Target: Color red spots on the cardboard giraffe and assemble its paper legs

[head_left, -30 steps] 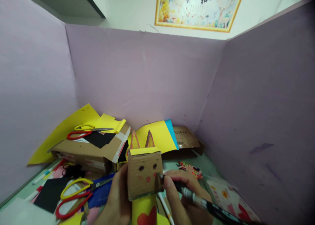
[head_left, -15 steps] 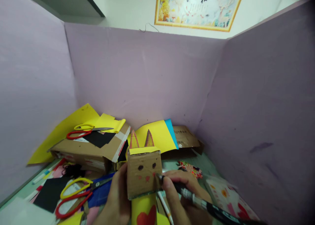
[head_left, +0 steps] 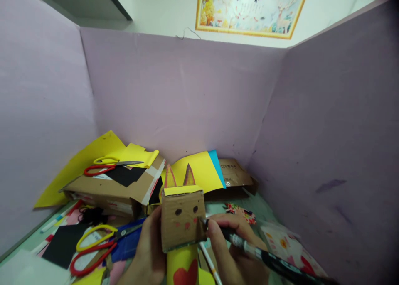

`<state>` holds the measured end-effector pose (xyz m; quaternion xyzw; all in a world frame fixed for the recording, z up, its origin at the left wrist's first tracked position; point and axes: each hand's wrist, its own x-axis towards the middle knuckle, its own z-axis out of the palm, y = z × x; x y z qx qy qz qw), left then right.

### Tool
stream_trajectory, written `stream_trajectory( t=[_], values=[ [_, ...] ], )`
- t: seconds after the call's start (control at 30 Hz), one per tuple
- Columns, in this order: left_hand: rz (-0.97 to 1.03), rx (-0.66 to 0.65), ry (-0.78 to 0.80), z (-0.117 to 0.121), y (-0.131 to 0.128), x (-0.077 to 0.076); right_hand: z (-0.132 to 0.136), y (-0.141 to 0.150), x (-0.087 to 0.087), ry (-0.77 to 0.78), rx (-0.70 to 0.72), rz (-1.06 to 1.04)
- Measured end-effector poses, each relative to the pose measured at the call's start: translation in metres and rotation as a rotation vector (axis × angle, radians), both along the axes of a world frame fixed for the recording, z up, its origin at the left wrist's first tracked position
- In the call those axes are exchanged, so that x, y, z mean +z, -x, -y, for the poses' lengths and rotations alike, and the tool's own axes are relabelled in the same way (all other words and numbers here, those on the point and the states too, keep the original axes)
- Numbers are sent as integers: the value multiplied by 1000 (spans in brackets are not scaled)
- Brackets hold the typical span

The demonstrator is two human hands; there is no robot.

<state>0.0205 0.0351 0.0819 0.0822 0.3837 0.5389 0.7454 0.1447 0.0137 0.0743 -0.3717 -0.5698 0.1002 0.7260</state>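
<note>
Left hand [head_left: 150, 251] holds one figure [head_left: 183, 231], long axis upright, two ears [head_left: 188, 177] up. Right hand [head_left: 232, 245] grips one marker [head_left: 268, 260], tip far-left. Two scissors [head_left: 119, 234] lie left.

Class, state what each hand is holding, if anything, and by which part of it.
The left hand holds the cardboard head by its left side, fingers mostly hidden; the right hand grips the black marker near its tip.

around the framed poster [head_left: 249, 11] we see white wall [head_left: 162, 13]; below it, lilac partitions [head_left: 187, 89]; left of it, a shelf [head_left: 84, 4].
</note>
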Motion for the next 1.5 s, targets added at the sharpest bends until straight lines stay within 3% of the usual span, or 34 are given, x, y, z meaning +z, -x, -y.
stream_trajectory(
  t=[0.5, 0.77, 1.5],
  values=[
    [56, -58, -38, -1, 1, -4, 1, -2, -2, -23, 0, 44],
    [9, 5, -16, 0, 0, 1, 1, -2, 1, -23, -18, 69],
    [21, -40, -46, 0, 0, -3, 1, -1, -1, 14, -2, 24]
  ],
)
